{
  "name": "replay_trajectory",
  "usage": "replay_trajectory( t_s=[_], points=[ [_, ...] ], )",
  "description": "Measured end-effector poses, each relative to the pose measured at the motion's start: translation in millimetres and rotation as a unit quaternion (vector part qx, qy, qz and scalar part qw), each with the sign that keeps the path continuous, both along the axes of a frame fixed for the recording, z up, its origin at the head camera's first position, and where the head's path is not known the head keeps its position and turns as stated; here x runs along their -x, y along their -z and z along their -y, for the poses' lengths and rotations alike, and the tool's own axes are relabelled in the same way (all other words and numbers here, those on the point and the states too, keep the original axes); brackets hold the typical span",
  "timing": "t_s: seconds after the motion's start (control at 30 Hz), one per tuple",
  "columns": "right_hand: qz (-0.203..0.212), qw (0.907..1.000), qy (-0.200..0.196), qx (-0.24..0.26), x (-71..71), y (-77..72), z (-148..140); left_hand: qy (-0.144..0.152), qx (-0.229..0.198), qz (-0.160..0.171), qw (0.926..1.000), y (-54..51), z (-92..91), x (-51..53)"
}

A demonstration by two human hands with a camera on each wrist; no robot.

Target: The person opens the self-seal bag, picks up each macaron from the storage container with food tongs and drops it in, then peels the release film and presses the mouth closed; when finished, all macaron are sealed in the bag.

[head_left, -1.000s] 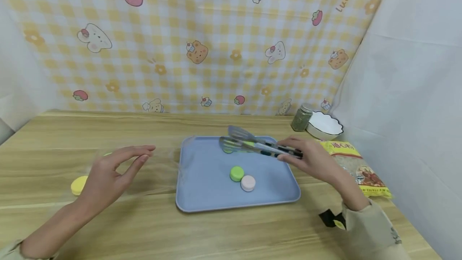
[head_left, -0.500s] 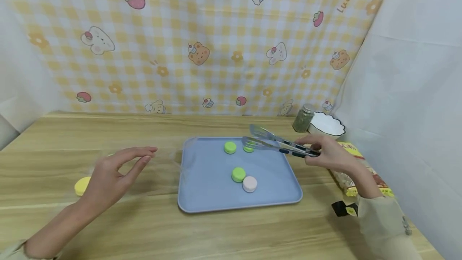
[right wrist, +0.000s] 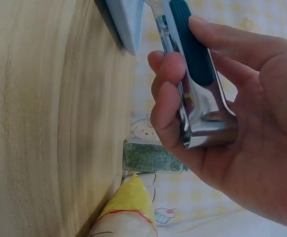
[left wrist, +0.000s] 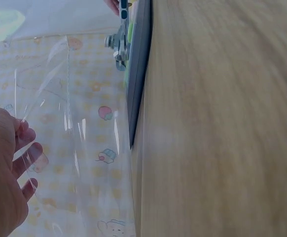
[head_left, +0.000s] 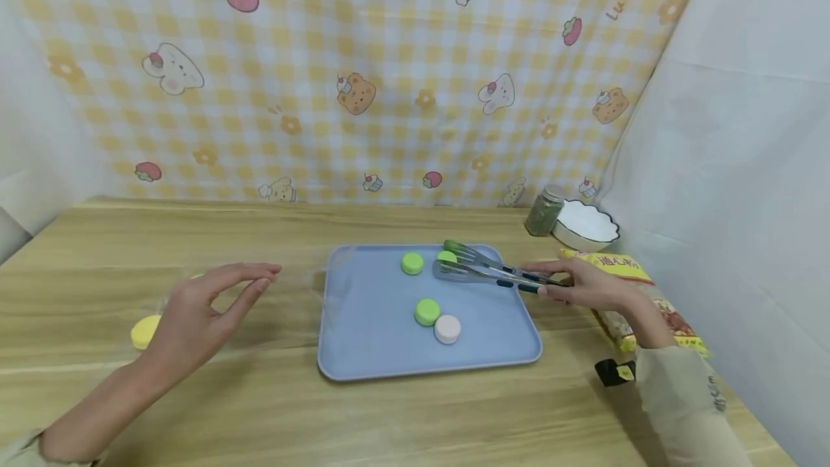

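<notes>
- Here are the tongs (right wrist: 193,69), slim polished metal with a dark teal pad along the handle, shining where the looped end sits in the palm.
- The right hand (head_left: 586,285) has them, fingers curled round the handle, thumb against the pad.
- Up front, the slotted heads stand apart, one on either side of the far-right green macaron (head_left: 447,257) (whether they touch it, I can't tell).
- That macaron is bright lime, round and smooth, near the far edge of the blue tray (head_left: 369,341), a shallow one with rounded corners.
- To its left, another green macaron (head_left: 411,263); nearer us, a third green macaron (head_left: 427,312) touches a pale pink macaron (head_left: 447,329).
- Over to the left hand (head_left: 197,312): thumb and forefinger pinch the clear plastic bag (left wrist: 74,123), creased, glossy, see-through, above the bench (head_left: 272,416).
- And just beside that hand, a yellow macaron (head_left: 144,332), plain and plump, partly hidden by the wrist.
</notes>
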State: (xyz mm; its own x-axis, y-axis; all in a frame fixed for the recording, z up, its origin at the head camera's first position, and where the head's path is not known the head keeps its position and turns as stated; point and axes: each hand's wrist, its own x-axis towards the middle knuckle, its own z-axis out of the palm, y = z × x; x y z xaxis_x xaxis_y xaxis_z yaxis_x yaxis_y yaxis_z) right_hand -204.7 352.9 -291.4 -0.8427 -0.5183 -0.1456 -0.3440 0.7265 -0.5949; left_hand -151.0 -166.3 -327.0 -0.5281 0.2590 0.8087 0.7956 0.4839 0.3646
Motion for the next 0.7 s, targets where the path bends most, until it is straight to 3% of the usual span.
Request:
replay_trajectory(
  t_s=[0.1, 0.3, 0.5, 0.7],
  points=[
    [0.0, 0.9999, 0.004, -0.015, 1.5, 0.8, -3.3, -0.004, 0.004, 0.017, 0.9998, -0.9, 0.8, -0.4],
    [0.012, 0.9996, 0.018, -0.016, 3.9, 1.3, -8.0, -0.012, 0.008, 0.005, 0.9999, 0.3, 0.7, -0.3],
    [-0.015, 0.9988, 0.031, -0.035, 5.4, 2.4, -6.9, -0.021, 0.012, -0.006, 0.9997, 0.0, 1.4, -1.2],
    [-0.039, 0.9968, 0.039, -0.057, 4.4, 2.6, -6.3, -0.012, 0.01, 0.012, 0.9998, -1.8, 0.4, -1.1]
  ],
)
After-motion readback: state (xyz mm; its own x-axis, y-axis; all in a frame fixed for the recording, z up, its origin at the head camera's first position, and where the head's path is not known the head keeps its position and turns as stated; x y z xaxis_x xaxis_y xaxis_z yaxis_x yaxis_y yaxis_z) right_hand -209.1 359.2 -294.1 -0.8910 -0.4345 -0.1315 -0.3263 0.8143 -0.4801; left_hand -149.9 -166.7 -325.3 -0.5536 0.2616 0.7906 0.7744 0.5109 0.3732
